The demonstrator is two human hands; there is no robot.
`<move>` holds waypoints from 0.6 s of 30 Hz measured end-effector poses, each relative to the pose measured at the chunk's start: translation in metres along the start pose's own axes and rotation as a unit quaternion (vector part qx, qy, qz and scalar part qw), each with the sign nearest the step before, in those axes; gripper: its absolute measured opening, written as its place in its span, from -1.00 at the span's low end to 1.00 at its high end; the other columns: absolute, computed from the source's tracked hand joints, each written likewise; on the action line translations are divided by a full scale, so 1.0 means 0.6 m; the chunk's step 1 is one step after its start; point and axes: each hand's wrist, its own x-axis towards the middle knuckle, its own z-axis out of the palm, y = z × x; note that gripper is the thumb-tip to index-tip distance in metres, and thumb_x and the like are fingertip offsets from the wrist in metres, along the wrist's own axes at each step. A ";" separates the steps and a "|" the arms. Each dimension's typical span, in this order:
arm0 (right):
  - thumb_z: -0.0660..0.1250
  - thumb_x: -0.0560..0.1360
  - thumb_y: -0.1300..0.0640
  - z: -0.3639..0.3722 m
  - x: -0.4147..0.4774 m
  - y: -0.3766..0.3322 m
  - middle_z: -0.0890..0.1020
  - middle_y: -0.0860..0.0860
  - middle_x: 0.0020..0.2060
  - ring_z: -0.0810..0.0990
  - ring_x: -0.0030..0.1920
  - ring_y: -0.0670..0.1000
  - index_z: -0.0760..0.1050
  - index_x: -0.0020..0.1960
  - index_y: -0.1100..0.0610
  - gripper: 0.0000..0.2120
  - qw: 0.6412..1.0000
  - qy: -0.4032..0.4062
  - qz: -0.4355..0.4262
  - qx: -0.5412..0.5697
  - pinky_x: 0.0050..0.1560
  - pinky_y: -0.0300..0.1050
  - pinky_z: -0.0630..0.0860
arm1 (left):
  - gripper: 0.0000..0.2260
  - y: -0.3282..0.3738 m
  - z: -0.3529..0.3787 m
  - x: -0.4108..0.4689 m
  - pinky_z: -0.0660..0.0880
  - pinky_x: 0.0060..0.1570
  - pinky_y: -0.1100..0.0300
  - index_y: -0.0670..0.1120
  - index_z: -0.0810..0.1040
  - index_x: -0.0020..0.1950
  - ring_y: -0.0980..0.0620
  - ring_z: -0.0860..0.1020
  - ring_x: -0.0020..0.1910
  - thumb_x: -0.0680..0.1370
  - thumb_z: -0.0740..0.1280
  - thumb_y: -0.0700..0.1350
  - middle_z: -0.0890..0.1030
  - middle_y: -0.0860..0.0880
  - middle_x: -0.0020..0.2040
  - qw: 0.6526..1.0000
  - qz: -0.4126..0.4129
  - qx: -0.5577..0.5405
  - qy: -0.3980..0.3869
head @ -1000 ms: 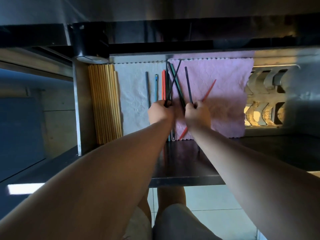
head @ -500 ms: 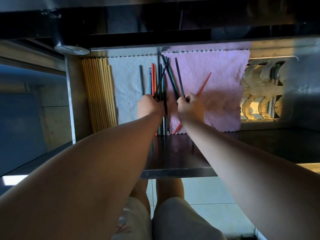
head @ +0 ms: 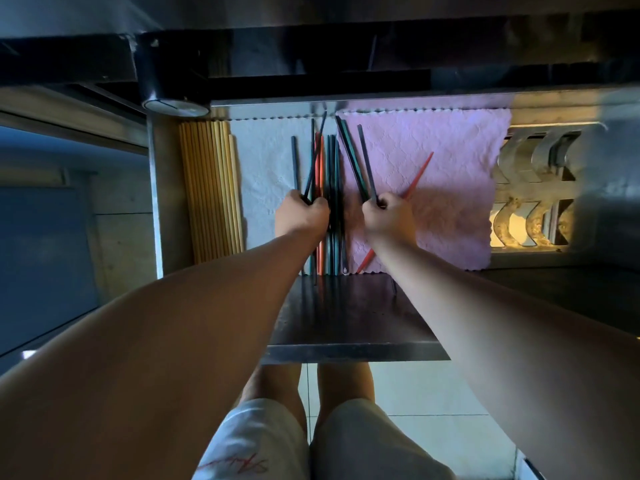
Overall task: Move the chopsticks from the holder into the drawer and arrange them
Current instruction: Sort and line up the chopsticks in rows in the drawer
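Note:
In the open drawer (head: 346, 351) lie a white cloth (head: 266, 161) and a pink cloth (head: 443, 188). Several coloured chopsticks (head: 332, 174), dark, teal and orange, lie lengthwise in a row where the cloths meet. My left hand (head: 301, 216) is closed around a couple of dark chopsticks (head: 315, 168) that cross the row at a slant. My right hand (head: 388, 216) grips several dark and teal chopsticks (head: 353, 157) fanning up and left over the pink cloth. A red chopstick (head: 419, 174) lies diagonally on the pink cloth, passing under my right hand.
A tidy bundle of bamboo chopsticks (head: 209, 188) fills the drawer's left edge beside a metal wall (head: 156, 202). A dark cylindrical holder (head: 169, 84) sits above, at the back left. A metal rack (head: 533, 195) stands to the right. My legs and a tiled floor are below.
The loose chopsticks in the middle now lie straighter, in a closer row. My left hand still holds the slanted dark sticks; my right hand has shifted slightly with its fan of sticks.

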 end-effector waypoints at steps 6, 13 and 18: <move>0.30 0.52 0.16 0.016 0.020 -0.008 0.63 0.05 -0.18 0.54 -0.18 0.01 0.62 0.01 0.15 -0.84 0.997 0.025 -0.050 -0.050 -0.22 -0.29 0.32 | -0.97 -0.020 -0.028 -0.006 0.29 -0.40 0.16 -0.10 0.37 -0.05 0.03 0.41 -0.32 0.56 0.16 -0.16 0.45 -0.02 -0.25 0.999 -0.001 -0.037 0.001; 0.27 0.52 0.12 0.031 0.025 -0.011 0.64 0.14 -0.06 0.60 -0.05 0.20 0.54 0.08 0.10 -0.83 0.980 0.046 -0.076 -0.179 -0.21 -0.13 0.41 | -0.92 -0.043 -0.050 -0.009 0.36 -0.44 0.24 -0.09 0.46 -0.01 0.07 0.45 -0.34 0.56 0.19 -0.17 0.49 0.03 -0.26 0.999 -0.014 -0.026 0.037; 0.25 0.54 0.13 0.035 0.019 -0.009 0.63 0.16 -0.08 0.60 -0.05 0.21 0.50 0.01 0.15 -0.88 0.966 0.060 -0.085 -0.236 -0.21 -0.14 0.32 | -0.80 -0.055 -0.057 -0.005 0.51 -0.25 0.22 -0.01 0.51 0.17 0.04 0.54 -0.16 0.58 0.21 -0.15 0.55 0.06 -0.07 0.999 -0.011 -0.028 0.035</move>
